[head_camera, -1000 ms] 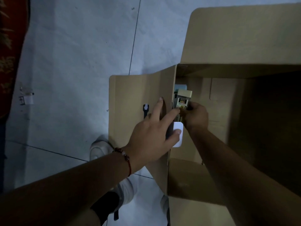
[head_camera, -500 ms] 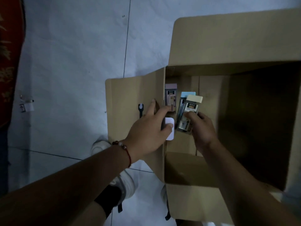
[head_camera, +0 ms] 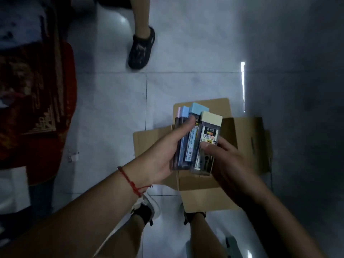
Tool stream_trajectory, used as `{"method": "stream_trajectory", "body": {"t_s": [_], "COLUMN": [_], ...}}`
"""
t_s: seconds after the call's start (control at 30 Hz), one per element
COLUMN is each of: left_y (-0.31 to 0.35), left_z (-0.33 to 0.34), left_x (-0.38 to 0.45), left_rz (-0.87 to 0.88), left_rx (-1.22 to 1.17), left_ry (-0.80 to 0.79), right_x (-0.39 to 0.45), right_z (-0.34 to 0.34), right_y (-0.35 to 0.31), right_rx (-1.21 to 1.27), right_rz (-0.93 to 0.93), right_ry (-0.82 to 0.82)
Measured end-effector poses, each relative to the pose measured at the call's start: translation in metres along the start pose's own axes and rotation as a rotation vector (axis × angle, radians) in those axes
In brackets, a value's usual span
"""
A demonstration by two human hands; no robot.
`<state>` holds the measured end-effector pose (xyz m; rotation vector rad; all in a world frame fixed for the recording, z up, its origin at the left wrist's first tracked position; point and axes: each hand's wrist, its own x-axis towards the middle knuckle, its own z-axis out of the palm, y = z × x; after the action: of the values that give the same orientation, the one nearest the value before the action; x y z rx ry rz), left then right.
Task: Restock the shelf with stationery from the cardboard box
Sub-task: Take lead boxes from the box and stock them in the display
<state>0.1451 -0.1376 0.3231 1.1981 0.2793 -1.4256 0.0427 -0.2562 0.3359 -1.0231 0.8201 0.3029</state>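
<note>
My left hand (head_camera: 168, 151) grips a fanned stack of slim stationery packs (head_camera: 186, 144) with pink and blue caps, thumb across their fronts. My right hand (head_camera: 226, 161) pinches a pack with a cream cap (head_camera: 207, 138) at the right side of that stack, thumb on its label. Both hands are held above the open cardboard box (head_camera: 242, 138), which stands on the floor below them. The inside of the box is mostly hidden by my hands.
Grey floor tiles (head_camera: 115, 101) stretch around the box. Another person's foot in a dark shoe (head_camera: 141, 49) stands ahead. A red patterned display (head_camera: 37, 101) fills the left side. My own feet (head_camera: 147, 209) are just in front of the box.
Both hands have come up out of the box with the packs, now gathered together. The view has pulled back and tilted up, showing more floor and another person's foot.
</note>
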Motion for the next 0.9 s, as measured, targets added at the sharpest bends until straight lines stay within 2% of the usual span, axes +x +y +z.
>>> {"method": "stream_trajectory", "body": {"t_s": [0.1, 0.23, 0.33, 0.47, 0.67, 0.83, 0.9], "left_y": [0.044, 0.086, 0.104, 0.118, 0.114, 0.077, 0.055], "left_z": [0.034, 0.067, 0.076, 0.067, 0.059, 0.049, 0.041], "left_x": [-0.086, -0.2, -0.272, -0.342, -0.437, -0.506, -0.532], "left_rz": [0.039, 0.158, 0.233, 0.398, 0.713, 0.853, 0.86], "left_rx": [0.059, 0.097, 0.116, 0.154, 0.367, 0.4, 0.419], "left_ry": [0.005, 0.067, 0.15, 0.171, 0.315, 0.494, 0.57], "right_x": [-0.079, -0.182, -0.24, -0.284, -0.314, -0.332, -0.341], "right_z": [0.036, 0.092, 0.137, 0.182, 0.231, 0.279, 0.299], "right_y": [-0.064, -0.135, -0.166, -0.181, -0.199, -0.2, -0.194], "right_rx": [-0.132, -0.187, -0.221, -0.241, -0.412, -0.572, -0.632], "right_rz": [-0.081, -0.171, -0.283, -0.357, -0.395, -0.463, -0.483], "right_ry": [0.031, 0.07, 0.126, 0.107, -0.179, -0.396, -0.486]}}
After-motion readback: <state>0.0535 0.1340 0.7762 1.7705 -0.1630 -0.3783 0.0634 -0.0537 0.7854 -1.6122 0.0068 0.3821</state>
